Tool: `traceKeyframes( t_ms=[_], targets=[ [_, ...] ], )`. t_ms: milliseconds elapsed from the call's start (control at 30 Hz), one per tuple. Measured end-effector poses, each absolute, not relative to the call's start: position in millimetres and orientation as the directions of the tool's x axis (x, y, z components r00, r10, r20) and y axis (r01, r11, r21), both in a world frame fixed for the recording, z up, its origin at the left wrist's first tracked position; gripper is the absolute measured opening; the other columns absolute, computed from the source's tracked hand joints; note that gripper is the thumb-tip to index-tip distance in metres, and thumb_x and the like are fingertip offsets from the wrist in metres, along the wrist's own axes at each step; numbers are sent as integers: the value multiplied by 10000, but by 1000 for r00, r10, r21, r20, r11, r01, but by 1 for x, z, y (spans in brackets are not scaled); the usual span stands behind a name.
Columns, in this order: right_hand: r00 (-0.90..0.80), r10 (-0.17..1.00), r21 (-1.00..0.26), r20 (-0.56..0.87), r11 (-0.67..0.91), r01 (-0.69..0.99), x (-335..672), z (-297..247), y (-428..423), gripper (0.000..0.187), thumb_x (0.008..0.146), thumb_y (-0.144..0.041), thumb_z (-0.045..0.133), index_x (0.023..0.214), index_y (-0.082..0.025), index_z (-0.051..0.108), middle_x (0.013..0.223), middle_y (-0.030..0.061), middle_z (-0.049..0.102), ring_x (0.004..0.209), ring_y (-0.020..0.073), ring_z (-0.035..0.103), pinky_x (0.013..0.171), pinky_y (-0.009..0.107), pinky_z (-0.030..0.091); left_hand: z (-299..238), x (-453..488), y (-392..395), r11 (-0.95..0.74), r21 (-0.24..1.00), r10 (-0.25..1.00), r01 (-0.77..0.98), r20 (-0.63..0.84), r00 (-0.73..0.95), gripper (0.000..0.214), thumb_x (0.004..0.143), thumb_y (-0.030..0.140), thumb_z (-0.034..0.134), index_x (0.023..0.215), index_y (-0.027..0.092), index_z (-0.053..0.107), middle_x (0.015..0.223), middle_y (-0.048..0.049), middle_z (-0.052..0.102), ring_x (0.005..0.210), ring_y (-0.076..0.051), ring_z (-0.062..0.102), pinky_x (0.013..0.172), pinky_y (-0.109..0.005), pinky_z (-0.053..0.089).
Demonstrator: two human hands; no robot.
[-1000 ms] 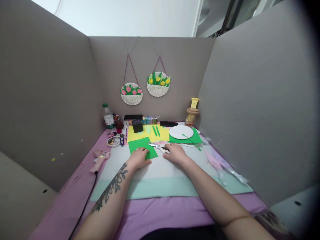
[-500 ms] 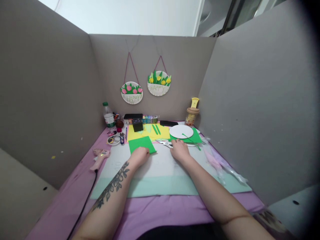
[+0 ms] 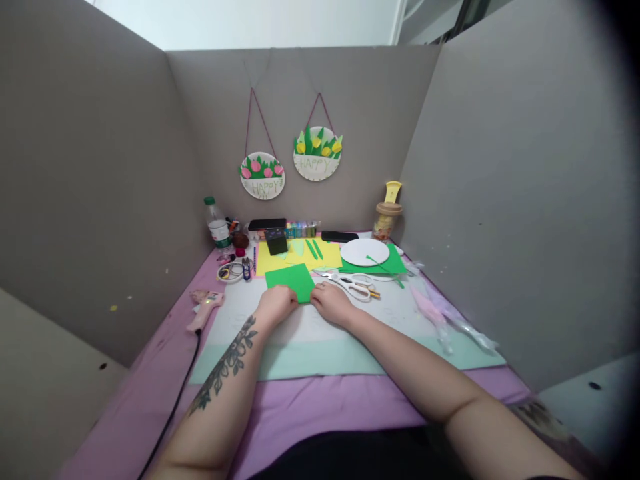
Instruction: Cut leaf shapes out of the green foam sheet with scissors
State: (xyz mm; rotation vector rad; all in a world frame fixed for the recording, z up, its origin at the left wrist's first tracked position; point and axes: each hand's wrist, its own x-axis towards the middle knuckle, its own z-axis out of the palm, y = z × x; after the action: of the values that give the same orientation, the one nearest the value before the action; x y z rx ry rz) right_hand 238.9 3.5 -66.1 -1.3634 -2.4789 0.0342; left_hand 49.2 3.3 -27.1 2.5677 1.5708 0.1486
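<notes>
My left hand (image 3: 277, 305) and my right hand (image 3: 330, 303) touch the near edge of the green paper (image 3: 291, 279) in the middle of the picture. I cannot tell if they pinch it or just press. The scissors (image 3: 356, 285) lie just to the right.

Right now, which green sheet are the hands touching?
The nearer green sheet, at the left hand and right hand; the other sheet lies under the white plate.

Forearms bare. Left forearm (image 3: 215, 393): dark floral tattoo (image 3: 227, 363) running from wrist toward elbow. Dark garment (image 3: 350, 457) at 6 o'clock of frame.
</notes>
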Motion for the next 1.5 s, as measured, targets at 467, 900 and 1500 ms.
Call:
traceKeyframes(
  t_ms=[467,900,1500],
  targets=[
    [-421,867,-443,267,499,745,236,-73,10,136,810,-193,536,759,-178,661,786,32,617,764,155,537,702,240,374,-22,8,-2,-271,313,954,911,-39,297,216,756,336,565,667,188,694,640,-34,660,613,-155,543,550,-250,297],
    [-317,926,-407,204,374,833,230,-77,17,199,836,-229,475,808,-180,665,852,51,668,802,171,570,671,247,357,-44,2,11,-235,441,956,866,-57,288,180,686,241,504,612,143,635,555,1,558,555,-119,469,522,-226,283],
    [-323,942,-202,92,336,920,223,-69,13,243,884,-238,418,945,-180,646,997,111,653,915,234,551,718,302,367,-46,3,16,-258,360,946,896,-94,310,143,657,196,500,564,151,599,507,10,483,517,-112,431,505,-233,266]
  ],
)
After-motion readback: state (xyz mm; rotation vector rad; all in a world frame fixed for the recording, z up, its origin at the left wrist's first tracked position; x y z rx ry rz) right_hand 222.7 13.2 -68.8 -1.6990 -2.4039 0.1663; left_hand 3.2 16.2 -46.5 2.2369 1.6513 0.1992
